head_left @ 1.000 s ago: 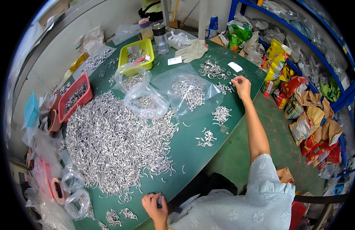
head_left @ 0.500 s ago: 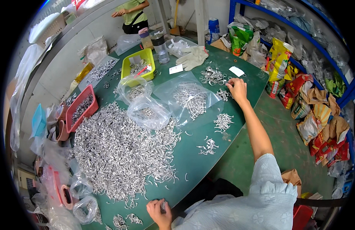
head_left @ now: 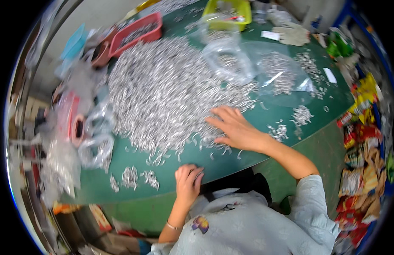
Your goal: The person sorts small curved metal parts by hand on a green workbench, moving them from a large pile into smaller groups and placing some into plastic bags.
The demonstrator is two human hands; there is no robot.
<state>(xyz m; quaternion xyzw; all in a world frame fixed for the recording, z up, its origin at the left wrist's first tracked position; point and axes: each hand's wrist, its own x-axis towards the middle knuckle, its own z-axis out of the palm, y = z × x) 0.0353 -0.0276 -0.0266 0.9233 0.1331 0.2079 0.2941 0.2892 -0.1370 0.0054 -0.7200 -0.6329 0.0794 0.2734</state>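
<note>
Curved metal pieces lie in a broad heap across the centre-left of the frame, stretching up and left from the right hand, the nearer one; its fingers are spread at the heap's lower-right fringe, grasping nothing visible. The left hand is curled at the near edge of the surface, lower centre; what it grips I cannot tell. The slim, silvery crescents point every way, glossy against smooth green, below a crinkled clear plastic bag.
</note>
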